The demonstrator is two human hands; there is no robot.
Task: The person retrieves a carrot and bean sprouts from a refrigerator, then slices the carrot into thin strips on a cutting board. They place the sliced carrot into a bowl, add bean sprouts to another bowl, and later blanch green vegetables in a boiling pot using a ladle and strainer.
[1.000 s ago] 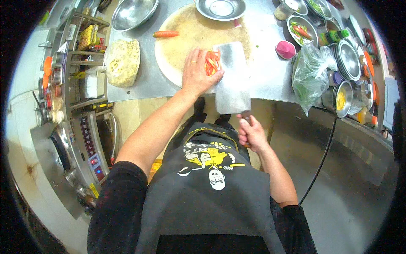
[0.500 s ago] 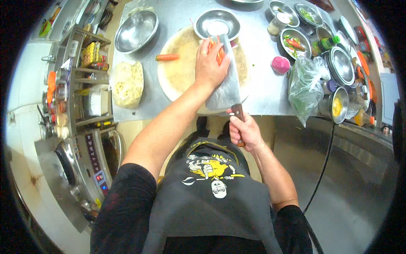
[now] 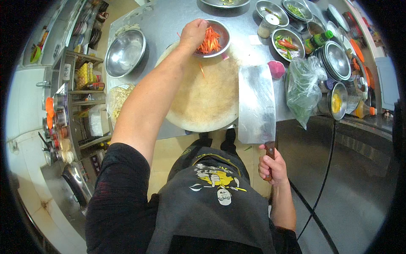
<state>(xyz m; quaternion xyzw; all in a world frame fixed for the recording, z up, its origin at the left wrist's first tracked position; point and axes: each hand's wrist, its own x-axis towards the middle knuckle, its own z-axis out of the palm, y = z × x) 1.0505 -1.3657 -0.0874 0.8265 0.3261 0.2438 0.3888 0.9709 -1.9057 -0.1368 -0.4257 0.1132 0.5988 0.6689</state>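
At the far edge of the cutting board, my left hand [image 3: 193, 34] is closed at the left rim of a metal bowl [image 3: 228, 42]; its fingertips are partly hidden. Shredded carrot [image 3: 210, 41] lies in this bowl. One loose carrot strip [image 3: 201, 70] rests on the round cutting board [image 3: 207, 101]. My right hand [image 3: 272, 167] grips the brown handle of a wide cleaver [image 3: 256, 103]. The blade is held flat to the right of the board, partly over the table's front edge, its tip end pointing away from me.
An empty metal bowl [image 3: 125, 53] and a bag of pale food [image 3: 120, 99] stand at left. To the right are a pink round vegetable [image 3: 276, 70], a plastic bag of greens [image 3: 302, 91], a bowl of cut peppers [image 3: 288, 44], a shaker jar [image 3: 268, 26] and stacked bowls [image 3: 338, 61].
The carrot shreds have gone from the board and blade into the bowl. My left hand has moved from the blade to the bowl. The cleaver has swung right, off the board.
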